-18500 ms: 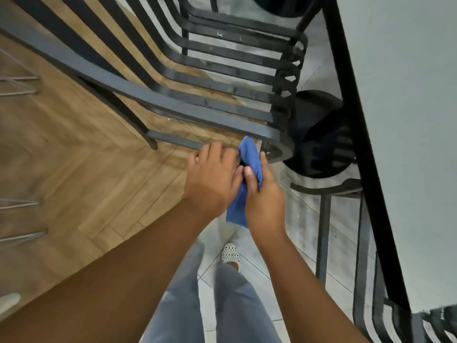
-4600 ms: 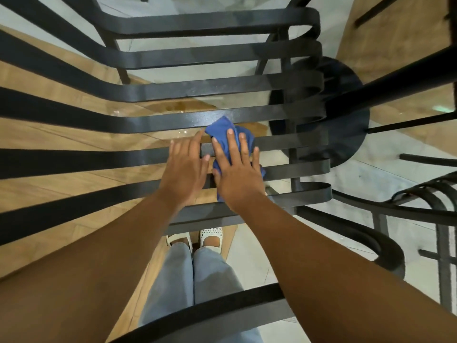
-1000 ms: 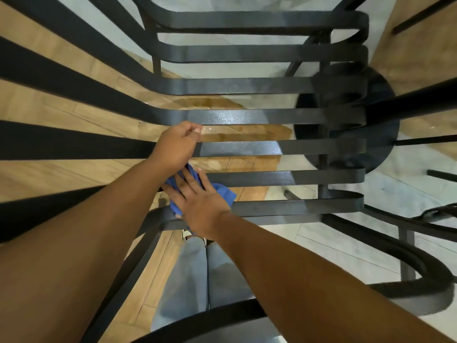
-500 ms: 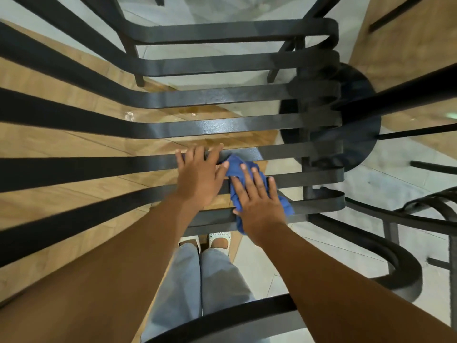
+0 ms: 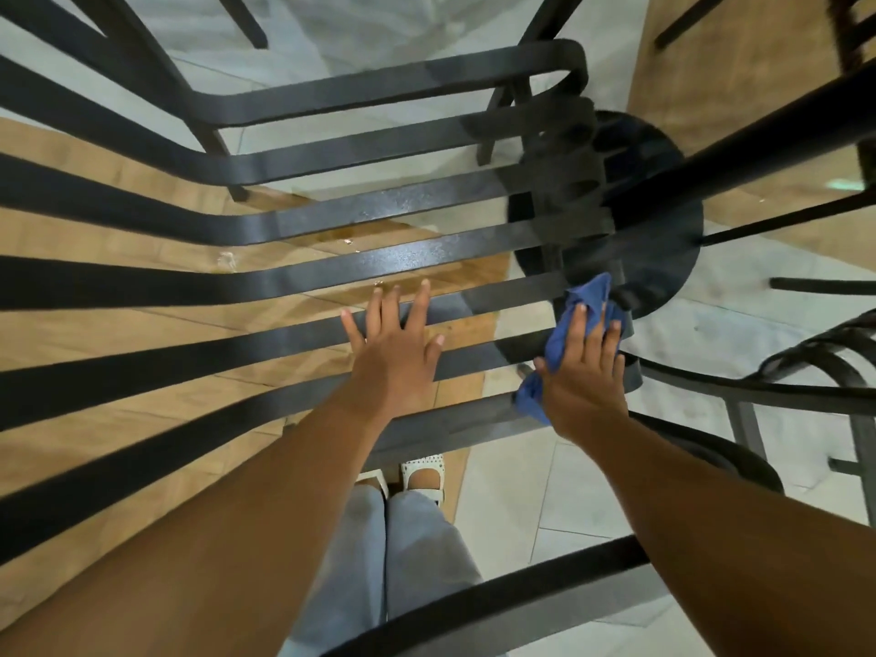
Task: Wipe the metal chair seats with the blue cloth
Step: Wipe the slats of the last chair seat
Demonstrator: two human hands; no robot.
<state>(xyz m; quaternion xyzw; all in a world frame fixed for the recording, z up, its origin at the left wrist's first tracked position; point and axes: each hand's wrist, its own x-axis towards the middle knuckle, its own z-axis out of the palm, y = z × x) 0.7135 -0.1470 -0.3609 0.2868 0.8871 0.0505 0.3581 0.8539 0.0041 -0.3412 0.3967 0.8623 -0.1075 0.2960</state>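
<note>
Left hand: the left hand (image 5: 396, 358) lies flat on the seat slats with its fingers straight and spread, palm down, holding nothing.
Right hand: the right hand (image 5: 585, 377) presses the blue cloth down with straight fingers laid over it, near the right end of the seat.
Blue cloth: the blue cloth (image 5: 588, 296) is bunched under the right hand, on the near slats at the seat's right edge; one corner sticks out past the fingertips, another hangs out below the heel of the hand.
Metal chair seat: the metal chair seat (image 5: 403, 258) is made of dark flat slats running left to right, with gaps that show the floor beneath; the slats curl over at the right end. Both hands are on it, well apart from each other.
Round base: a dark round base (image 5: 663, 192) sits on the floor beyond the seat's right end, just past the cloth.
Second chair: curved dark bars of another chair (image 5: 815, 367) show at the right edge.
Floor: wood-look planks on the left (image 5: 95, 230), pale tiles (image 5: 521, 490) on the right.
Person: pale trousers (image 5: 403, 561) and white shoes (image 5: 424, 471) show below the seat's near edge.
</note>
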